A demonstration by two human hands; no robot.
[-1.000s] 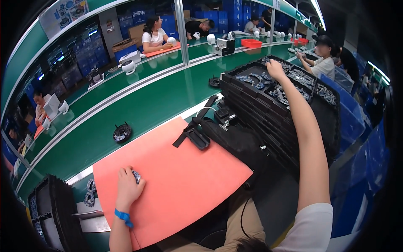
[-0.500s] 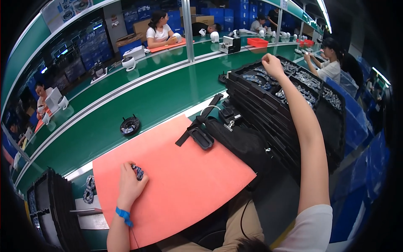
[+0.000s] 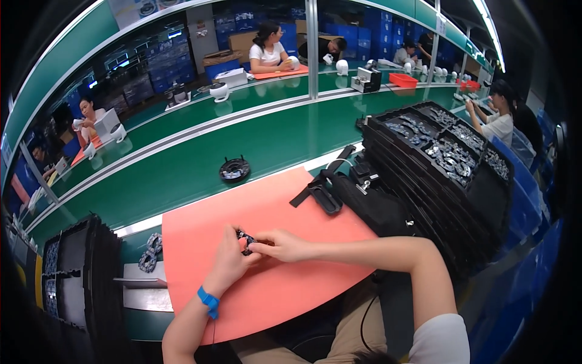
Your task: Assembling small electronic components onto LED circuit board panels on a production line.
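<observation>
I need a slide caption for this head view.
Left hand and right hand meet at a small dark part over a coral mat, black trays stacked alongside.

Salmon pink floods the near mat (image 3: 267,206), dark with pale flecks on the small part (image 3: 247,237), bright blue on the left wristband (image 3: 208,301), deep green down the belt (image 3: 182,170), black trays (image 3: 424,197) right, and a red bin (image 3: 403,80) far right!

The bare left grip (image 3: 231,257), above a blue wristband (image 3: 208,301), and bare right grip (image 3: 285,245) hold a small dark speckled part (image 3: 245,238) over a flat salmon-pink mat (image 3: 273,203); beyond sits a round black plastic housing (image 3: 234,171) on the glossy green tabletop (image 3: 163,185).
</observation>
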